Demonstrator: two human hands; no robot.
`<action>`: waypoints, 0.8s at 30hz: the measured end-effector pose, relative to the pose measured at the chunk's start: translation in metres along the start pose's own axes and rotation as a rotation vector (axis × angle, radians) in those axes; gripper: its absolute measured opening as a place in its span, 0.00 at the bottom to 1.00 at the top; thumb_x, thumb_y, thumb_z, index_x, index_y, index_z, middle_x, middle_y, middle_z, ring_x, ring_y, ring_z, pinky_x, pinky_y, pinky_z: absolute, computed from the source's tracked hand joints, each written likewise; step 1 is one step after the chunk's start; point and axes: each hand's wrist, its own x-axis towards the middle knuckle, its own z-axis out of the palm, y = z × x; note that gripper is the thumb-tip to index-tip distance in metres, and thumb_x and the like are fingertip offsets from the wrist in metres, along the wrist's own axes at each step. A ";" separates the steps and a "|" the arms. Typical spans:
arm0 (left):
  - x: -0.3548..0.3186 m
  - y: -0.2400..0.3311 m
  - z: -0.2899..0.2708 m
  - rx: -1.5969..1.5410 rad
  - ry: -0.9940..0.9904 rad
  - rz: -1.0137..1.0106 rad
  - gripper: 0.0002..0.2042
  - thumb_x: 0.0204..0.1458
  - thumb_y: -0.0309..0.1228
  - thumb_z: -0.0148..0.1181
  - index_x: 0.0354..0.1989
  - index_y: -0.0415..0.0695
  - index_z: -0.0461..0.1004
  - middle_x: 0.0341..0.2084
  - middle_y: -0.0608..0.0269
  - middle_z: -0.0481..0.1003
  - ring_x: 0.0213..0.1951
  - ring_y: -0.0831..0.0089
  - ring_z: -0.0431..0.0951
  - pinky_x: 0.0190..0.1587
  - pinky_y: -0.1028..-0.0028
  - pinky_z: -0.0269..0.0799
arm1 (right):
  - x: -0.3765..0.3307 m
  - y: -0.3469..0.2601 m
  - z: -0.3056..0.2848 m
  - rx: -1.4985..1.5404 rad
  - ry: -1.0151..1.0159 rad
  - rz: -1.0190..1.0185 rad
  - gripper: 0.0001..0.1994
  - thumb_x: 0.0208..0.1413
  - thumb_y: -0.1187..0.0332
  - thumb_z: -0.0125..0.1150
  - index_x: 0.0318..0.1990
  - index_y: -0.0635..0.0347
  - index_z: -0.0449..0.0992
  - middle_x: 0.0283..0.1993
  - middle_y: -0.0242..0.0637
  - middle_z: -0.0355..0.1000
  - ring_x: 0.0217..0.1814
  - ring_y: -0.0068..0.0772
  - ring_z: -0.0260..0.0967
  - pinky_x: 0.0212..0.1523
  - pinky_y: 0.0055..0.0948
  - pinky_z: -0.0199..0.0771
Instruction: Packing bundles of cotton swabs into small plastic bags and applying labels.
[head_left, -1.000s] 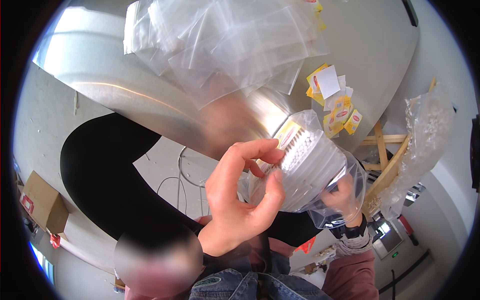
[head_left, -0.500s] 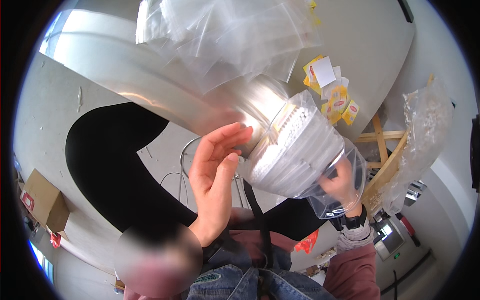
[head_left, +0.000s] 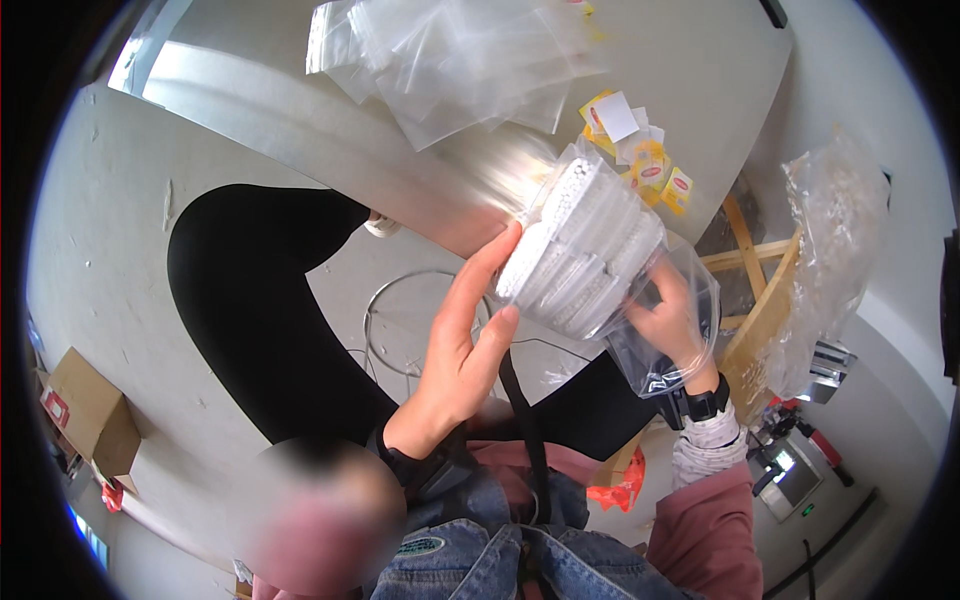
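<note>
In front of me is a clear plastic bag (head_left: 655, 372) around several small clear packs of white cotton swabs (head_left: 585, 255), stacked side by side and tilted over the table's near edge. The white swab tips show at their upper left side. My left hand (head_left: 460, 345) is at the left end of the stack, its fingers and thumb spread around that end and touching it. My right hand (head_left: 668, 315) reaches into the bag's loose mouth at the right and holds the packs from that end. Its fingertips are partly hidden by the packs.
On the metal-topped table (head_left: 700, 70) lie a pile of flat clear bags (head_left: 450, 70) and several yellow and white cards (head_left: 650, 160). To the right, a large clear bag (head_left: 830, 260) hangs over a wooden frame (head_left: 765, 330). A cardboard box (head_left: 90, 410) stands at the left.
My left hand has moved right and now touches the left end of the packs. The packs have tilted a little more upright, with my right hand still inside the bag.
</note>
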 end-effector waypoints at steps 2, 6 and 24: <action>0.005 0.007 0.002 0.029 0.012 -0.005 0.27 0.58 0.29 0.49 0.68 0.37 0.58 0.65 0.52 0.61 0.68 0.62 0.59 0.69 0.64 0.50 | 0.000 0.000 0.001 0.019 0.013 -0.017 0.24 0.48 0.67 0.71 0.52 0.63 0.73 0.53 0.48 0.72 0.55 0.51 0.70 0.56 0.38 0.70; 0.017 0.012 0.007 0.056 0.052 -0.010 0.24 0.63 0.33 0.48 0.67 0.38 0.60 0.63 0.52 0.65 0.65 0.63 0.63 0.67 0.65 0.55 | 0.001 -0.006 0.001 0.035 0.033 0.004 0.23 0.48 0.68 0.71 0.52 0.64 0.73 0.51 0.46 0.72 0.52 0.50 0.71 0.54 0.38 0.70; -0.028 0.020 0.109 0.908 -0.409 0.522 0.36 0.47 0.44 0.67 0.63 0.40 0.64 0.28 0.65 0.68 0.21 0.73 0.70 0.21 0.72 0.65 | 0.000 -0.002 0.001 0.155 0.030 -0.048 0.17 0.50 0.69 0.67 0.46 0.63 0.73 0.43 0.46 0.74 0.46 0.49 0.71 0.47 0.38 0.71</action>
